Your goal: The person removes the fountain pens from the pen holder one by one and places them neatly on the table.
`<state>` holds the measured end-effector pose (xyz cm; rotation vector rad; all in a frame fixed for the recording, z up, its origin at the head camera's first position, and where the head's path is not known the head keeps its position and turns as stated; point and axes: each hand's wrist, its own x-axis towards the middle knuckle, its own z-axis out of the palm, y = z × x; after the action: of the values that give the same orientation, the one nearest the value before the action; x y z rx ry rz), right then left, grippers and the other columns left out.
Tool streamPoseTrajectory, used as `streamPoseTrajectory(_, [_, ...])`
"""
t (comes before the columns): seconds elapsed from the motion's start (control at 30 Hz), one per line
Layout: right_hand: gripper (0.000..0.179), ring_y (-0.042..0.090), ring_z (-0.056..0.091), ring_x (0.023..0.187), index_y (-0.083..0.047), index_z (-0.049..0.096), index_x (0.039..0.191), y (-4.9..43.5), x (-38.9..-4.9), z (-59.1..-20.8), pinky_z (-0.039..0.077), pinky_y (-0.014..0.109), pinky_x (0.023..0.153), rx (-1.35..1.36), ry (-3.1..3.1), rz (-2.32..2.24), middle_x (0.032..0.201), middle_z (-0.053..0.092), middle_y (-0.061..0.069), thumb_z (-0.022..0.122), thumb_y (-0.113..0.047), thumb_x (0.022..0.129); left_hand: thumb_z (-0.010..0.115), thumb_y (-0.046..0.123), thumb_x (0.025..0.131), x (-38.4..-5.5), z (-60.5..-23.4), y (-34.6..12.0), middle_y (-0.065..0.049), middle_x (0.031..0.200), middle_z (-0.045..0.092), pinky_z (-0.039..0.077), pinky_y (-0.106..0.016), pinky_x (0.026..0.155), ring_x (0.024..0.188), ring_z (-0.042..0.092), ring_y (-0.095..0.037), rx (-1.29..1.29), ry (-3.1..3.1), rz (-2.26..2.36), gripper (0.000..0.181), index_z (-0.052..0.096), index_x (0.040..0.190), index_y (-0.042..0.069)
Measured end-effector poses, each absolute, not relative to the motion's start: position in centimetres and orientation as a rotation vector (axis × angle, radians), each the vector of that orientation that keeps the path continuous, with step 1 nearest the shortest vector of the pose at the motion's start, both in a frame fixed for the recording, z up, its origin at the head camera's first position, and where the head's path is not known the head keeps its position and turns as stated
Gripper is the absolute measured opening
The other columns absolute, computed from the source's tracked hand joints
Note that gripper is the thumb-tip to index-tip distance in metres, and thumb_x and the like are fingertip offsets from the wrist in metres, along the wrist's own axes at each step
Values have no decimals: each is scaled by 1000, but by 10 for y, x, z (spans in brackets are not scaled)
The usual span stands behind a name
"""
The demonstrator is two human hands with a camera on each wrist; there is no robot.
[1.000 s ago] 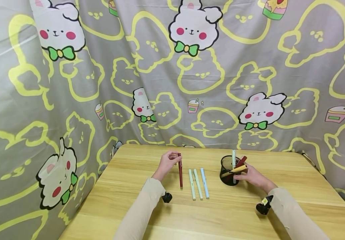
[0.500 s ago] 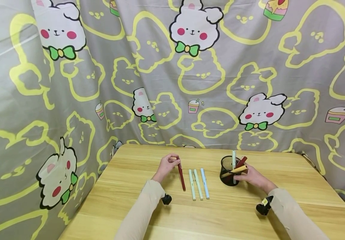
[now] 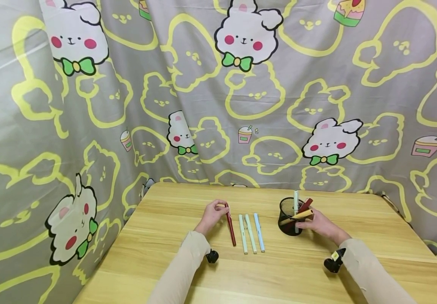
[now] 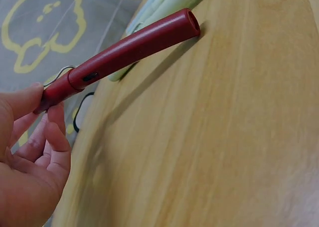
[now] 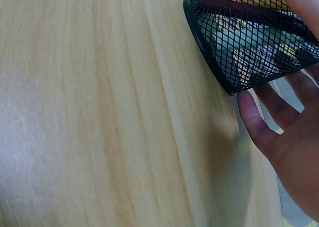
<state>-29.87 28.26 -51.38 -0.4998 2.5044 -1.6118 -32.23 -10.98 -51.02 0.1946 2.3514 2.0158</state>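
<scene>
My left hand (image 3: 212, 215) pinches a dark red pen (image 3: 231, 228) by its clip end between thumb and fingers. In the left wrist view the pen (image 4: 134, 50) slants, its far end right at the wood where its shadow meets it. To its right, two pale green pens (image 3: 243, 236) and a light blue pen (image 3: 259, 234) lie side by side on the table. My right hand (image 3: 322, 224) holds the black mesh pen holder (image 3: 288, 227) from the right, thumb and fingers around its wall. A pale green pen (image 3: 296, 200), a dark red one (image 3: 307, 204) and a yellow one (image 3: 303, 214) stick out of it.
The wooden table (image 3: 279, 274) reaches back to a grey curtain (image 3: 264, 114) with cartoon bears and rabbits. Small black wrist cameras, one below the left sleeve (image 3: 212, 256) and one beside the right sleeve (image 3: 334, 262), hang close over the tabletop.
My left hand has come slightly nearer with the red pen, whose lower end has swung right and toward me, beside the row of pens. The right hand and holder have stayed in place.
</scene>
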Motion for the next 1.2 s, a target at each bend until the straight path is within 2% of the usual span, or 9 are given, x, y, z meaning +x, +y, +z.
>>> streamPoseTrajectory(0.1, [71, 54, 31, 126, 10, 37, 136, 283, -298, -514, 25, 63, 101, -497, 2502, -1613, 134, 42, 32, 75, -16, 82, 65, 6, 88, -323, -515, -108, -11, 87, 68, 50, -32, 60, 71, 63, -22, 183, 2348, 2004, 31, 57, 116, -7])
streamPoseTrajectory(0.23, [71, 54, 31, 126, 10, 37, 136, 283, -299, -514, 24, 63, 101, -508, 2507, -1617, 134, 42, 32, 75, -15, 82, 66, 5, 88, -320, -518, -105, -10, 84, 68, 50, -30, 57, 66, 60, -22, 194, 2337, 1987, 32, 57, 116, -8])
streamPoseTrajectory(0.47, [73, 54, 31, 126, 10, 35, 137, 283, -299, -514, 24, 62, 102, -496, 2502, -1605, 133, 43, 31, 75, -17, 82, 67, 4, 86, -319, -521, -100, -9, 81, 67, 47, -25, 56, 61, 56, -14, 173, 2341, 1955, 27, 61, 110, -7])
streamPoseTrajectory(0.8, [83, 55, 28, 127, 10, 25, 142, 283, -297, -511, 24, 62, 102, -435, 2488, -1582, 135, 40, 33, 74, -20, 83, 71, 3, 83, -320, -523, -96, -6, 80, 64, 49, -26, 56, 61, 57, -16, 241, 2443, 1833, 19, 66, 99, -5])
streamPoseTrajectory(1.03, [77, 52, 31, 127, 10, 31, 140, 283, -298, -513, 22, 62, 103, -479, 2510, -1576, 132, 45, 31, 74, -19, 83, 70, 3, 84, -322, -523, -98, -8, 81, 65, 50, -27, 56, 63, 58, -17, 248, 2438, 1779, 17, 66, 98, -6])
streamPoseTrajectory(1.2, [77, 53, 34, 125, 11, 30, 140, 283, -297, -515, 26, 61, 102, -488, 2535, -1554, 131, 46, 31, 74, -19, 83, 69, 4, 84, -322, -522, -98, -8, 82, 65, 52, -29, 58, 65, 60, -18, 235, 2432, 1755, 18, 65, 99, -6])
